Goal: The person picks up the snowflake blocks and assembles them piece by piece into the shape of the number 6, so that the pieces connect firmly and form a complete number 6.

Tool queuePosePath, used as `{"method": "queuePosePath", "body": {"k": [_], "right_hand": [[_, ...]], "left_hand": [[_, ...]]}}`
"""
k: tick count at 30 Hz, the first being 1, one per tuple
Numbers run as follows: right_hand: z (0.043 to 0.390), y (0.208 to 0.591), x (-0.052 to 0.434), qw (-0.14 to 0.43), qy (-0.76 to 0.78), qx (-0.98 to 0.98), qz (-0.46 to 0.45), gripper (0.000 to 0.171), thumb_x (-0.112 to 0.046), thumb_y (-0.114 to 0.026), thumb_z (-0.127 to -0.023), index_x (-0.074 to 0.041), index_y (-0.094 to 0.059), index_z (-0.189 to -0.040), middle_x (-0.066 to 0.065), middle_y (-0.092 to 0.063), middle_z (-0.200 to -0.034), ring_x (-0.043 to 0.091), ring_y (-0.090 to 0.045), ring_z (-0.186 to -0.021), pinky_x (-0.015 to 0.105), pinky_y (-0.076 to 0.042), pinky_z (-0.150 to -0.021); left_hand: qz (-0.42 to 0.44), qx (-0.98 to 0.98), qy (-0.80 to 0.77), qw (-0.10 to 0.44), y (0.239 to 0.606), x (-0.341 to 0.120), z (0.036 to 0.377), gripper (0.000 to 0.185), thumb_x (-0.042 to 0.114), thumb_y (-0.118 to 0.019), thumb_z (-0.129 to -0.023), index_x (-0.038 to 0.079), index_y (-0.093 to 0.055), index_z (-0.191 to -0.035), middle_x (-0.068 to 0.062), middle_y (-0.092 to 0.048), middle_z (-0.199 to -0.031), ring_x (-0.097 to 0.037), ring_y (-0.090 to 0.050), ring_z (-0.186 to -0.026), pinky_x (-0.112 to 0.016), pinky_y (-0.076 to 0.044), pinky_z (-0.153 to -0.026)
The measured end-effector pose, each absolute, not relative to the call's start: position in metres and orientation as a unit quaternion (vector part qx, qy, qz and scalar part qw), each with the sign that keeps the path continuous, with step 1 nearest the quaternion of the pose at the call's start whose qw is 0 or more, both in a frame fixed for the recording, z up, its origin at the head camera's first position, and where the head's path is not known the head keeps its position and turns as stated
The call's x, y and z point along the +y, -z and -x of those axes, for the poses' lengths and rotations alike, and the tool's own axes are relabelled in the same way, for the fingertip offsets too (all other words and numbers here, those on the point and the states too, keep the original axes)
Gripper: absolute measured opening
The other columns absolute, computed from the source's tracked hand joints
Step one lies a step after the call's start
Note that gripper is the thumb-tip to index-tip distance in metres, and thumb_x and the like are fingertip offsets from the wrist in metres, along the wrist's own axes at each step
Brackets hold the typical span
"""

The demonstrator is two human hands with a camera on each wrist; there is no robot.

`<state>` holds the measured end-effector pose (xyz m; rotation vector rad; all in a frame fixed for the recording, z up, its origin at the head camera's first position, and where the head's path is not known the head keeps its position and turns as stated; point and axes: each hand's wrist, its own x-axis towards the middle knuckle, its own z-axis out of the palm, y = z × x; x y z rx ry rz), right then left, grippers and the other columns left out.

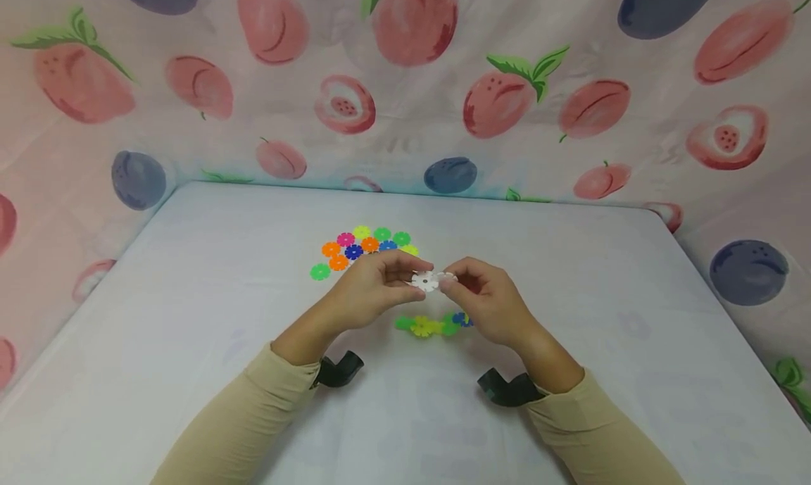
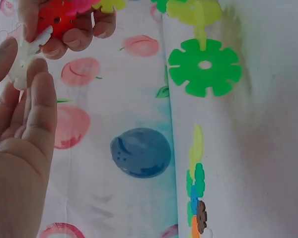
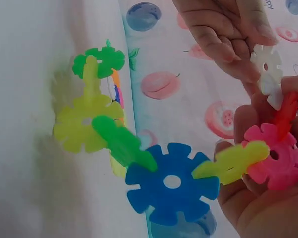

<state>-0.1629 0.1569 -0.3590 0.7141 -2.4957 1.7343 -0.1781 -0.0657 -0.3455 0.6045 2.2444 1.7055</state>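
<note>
Both forearms angle in from the near edge and meet mid-bench, raised above the surface: left hand (image 1: 374, 288) fingers pinch a white snowflake disc (image 1: 425, 281), and right hand (image 1: 488, 303) fingers are curled round a chain of linked discs (image 3: 174, 173) (red, pink, yellow-green, blue, green) whose red end touches the white disc. The chain's free end trails down to the bench (image 1: 190, 316) just near of the hands. Loose coloured discs (image 1: 364, 249) lie just far-left of the hands, with bare bench left, right and near, and a fruit-print cloth (image 1: 405, 84) walls the far and side edges.
</note>
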Motion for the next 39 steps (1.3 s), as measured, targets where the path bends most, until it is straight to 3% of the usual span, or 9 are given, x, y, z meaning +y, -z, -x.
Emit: {"method": "queuePosePath", "body": {"k": [5,10,14,19,25,32,39], "right_hand": [[0.163,0.358,0.160,0.007,-0.547,-0.807,-0.223,0.008,-0.006,-0.063,-0.097,0.001,-0.065,-0.100,0.007,-0.059,-0.083,0.019,-0.054,-0.067,0.026,-0.048,-0.060],[0.164,0.356,0.162,-0.001,-0.539,-0.813,-0.222,0.026,-0.006,-0.069,-0.093,0.002,-0.063,-0.117,0.011,-0.065,-0.108,0.021,-0.061,-0.087,0.026,-0.054,-0.076],[0.164,0.355,0.162,-0.031,-0.535,-0.816,-0.217,0.040,-0.008,-0.075,-0.089,0.002,-0.062,-0.126,0.013,-0.065,-0.116,0.022,-0.063,-0.084,0.028,-0.056,-0.072],[0.165,0.355,0.163,-0.030,-0.513,-0.832,-0.209,0.036,-0.011,-0.076,-0.089,0.000,-0.065,-0.122,0.010,-0.067,-0.111,0.021,-0.061,-0.076,0.027,-0.055,-0.066],[0.165,0.353,0.164,-0.028,-0.510,-0.835,-0.206,0.034,-0.011,-0.074,-0.090,-0.001,-0.065,-0.121,0.010,-0.066,-0.110,0.023,-0.057,-0.076,0.026,-0.052,-0.062],[0.165,0.354,0.165,-0.037,-0.516,-0.830,-0.208,0.035,-0.011,-0.072,-0.091,-0.001,-0.066,-0.124,0.011,-0.065,-0.115,0.024,-0.055,-0.081,0.025,-0.049,-0.061],[0.166,0.354,0.167,-0.029,-0.505,-0.838,-0.203,0.038,-0.012,-0.072,-0.091,-0.004,-0.066,-0.127,0.010,-0.066,-0.115,0.024,-0.055,-0.083,0.026,-0.048,-0.060]], "left_hand": [[-0.202,0.765,-0.599,0.124,0.347,-0.067,0.180,0.029,0.009,-0.074,-0.091,0.003,-0.067,-0.119,-0.006,-0.066,-0.114,-0.020,-0.065,-0.104,-0.031,-0.055,-0.088],[-0.211,0.757,-0.608,0.114,0.349,-0.064,0.179,0.028,0.006,-0.073,-0.091,0.000,-0.066,-0.117,-0.008,-0.067,-0.110,-0.021,-0.067,-0.101,-0.031,-0.055,-0.087],[-0.206,0.760,-0.606,0.113,0.348,-0.061,0.176,0.026,0.007,-0.074,-0.091,0.001,-0.066,-0.114,-0.008,-0.067,-0.106,-0.021,-0.066,-0.099,-0.031,-0.055,-0.087],[-0.193,0.794,-0.565,0.113,0.344,-0.073,0.184,0.028,0.015,-0.074,-0.092,0.004,-0.065,-0.116,-0.005,-0.067,-0.109,-0.018,-0.065,-0.103,-0.034,-0.054,-0.090],[-0.142,0.876,-0.453,0.089,0.338,-0.121,0.206,0.033,0.022,-0.071,-0.094,0.007,-0.065,-0.123,-0.007,-0.066,-0.118,-0.023,-0.060,-0.111,-0.043,-0.050,-0.094],[-0.098,0.917,-0.368,0.118,0.352,-0.154,0.222,0.040,0.017,-0.066,-0.096,0.002,-0.059,-0.133,-0.018,-0.060,-0.130,-0.035,-0.051,-0.124,-0.051,-0.046,-0.100],[-0.047,0.931,-0.326,0.158,0.368,-0.166,0.230,0.036,0.012,-0.063,-0.096,0.001,-0.059,-0.130,-0.019,-0.058,-0.129,-0.037,-0.050,-0.120,-0.053,-0.042,-0.104]]}}
